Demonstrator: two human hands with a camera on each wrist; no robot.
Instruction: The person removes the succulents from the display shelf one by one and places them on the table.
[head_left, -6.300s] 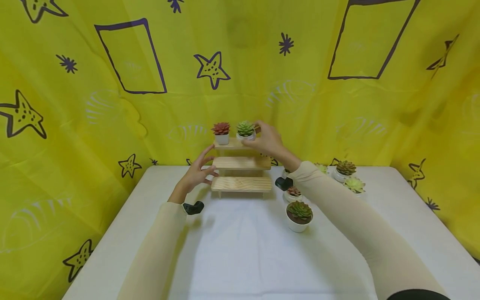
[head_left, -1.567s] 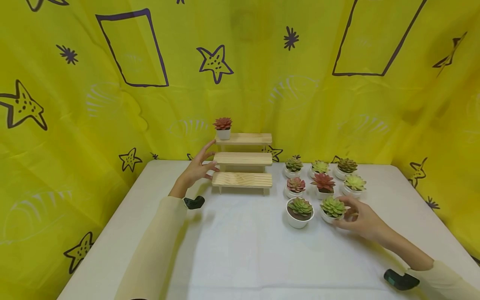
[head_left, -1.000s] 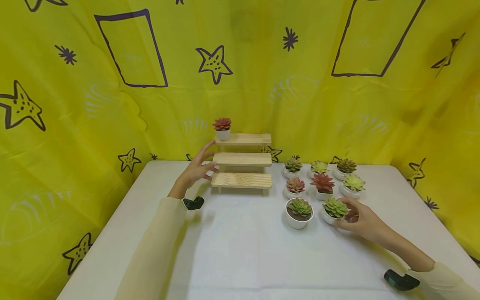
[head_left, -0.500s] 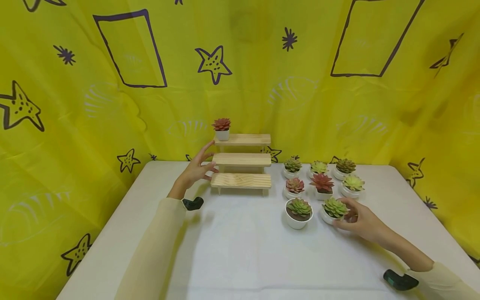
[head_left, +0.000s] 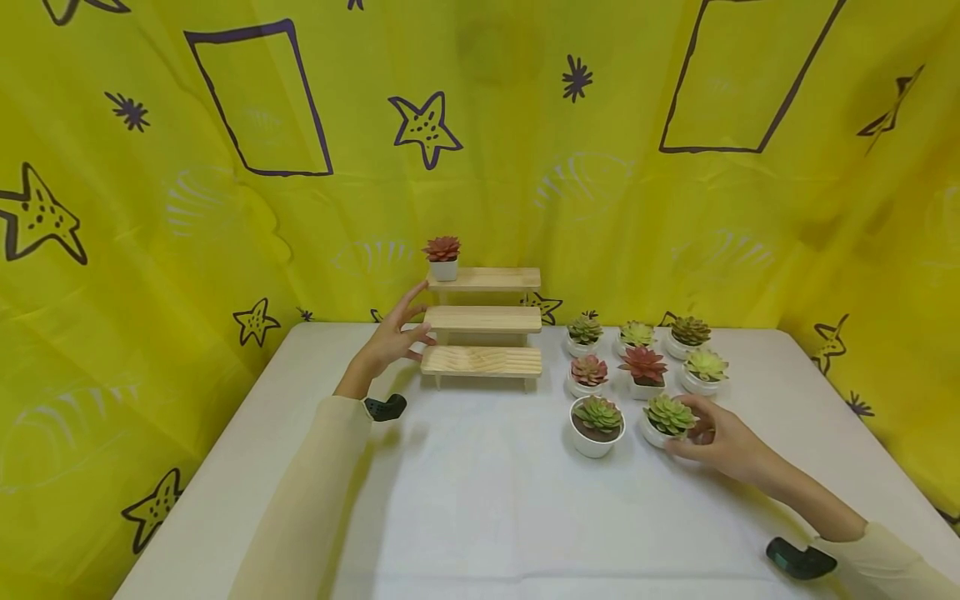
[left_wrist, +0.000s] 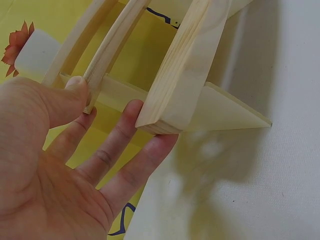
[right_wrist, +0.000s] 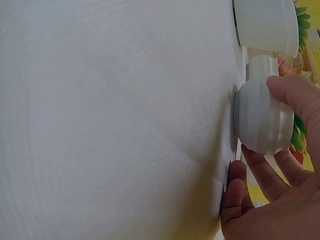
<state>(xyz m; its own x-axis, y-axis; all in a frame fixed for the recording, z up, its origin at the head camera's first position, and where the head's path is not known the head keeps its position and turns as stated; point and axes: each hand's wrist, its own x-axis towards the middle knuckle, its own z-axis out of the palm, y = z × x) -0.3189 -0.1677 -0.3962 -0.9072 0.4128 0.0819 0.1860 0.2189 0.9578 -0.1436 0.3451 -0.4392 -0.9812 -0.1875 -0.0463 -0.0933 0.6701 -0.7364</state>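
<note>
In the head view, my left hand [head_left: 392, 340] is at the left end of a three-tier wooden stand [head_left: 483, 318]. The left wrist view shows thumb and finger pinching the end of the middle tier [left_wrist: 114, 37], while other fingertips touch the bottom tier [left_wrist: 182, 65]. A red succulent in a square white pot [head_left: 443, 268] sits at the left of the top tier. My right hand [head_left: 723, 442] grips a green succulent in a ribbed white pot [head_left: 660, 435], thumb and fingers around its side; the pot's base is right at the tabletop in the right wrist view [right_wrist: 262, 117].
Beside it stands a larger white pot with a green succulent [head_left: 592, 446]. Behind are a pink succulent [head_left: 588, 371], a dark red one [head_left: 643, 367], a pale green one [head_left: 705, 367] and several more along the back. A yellow curtain [head_left: 495, 200] hangs behind the white table [head_left: 465, 500].
Earlier, my right hand held a green succulent on the top tier; now it holds one at the front right of the potted group. Over the last second both hands are nearly still.
</note>
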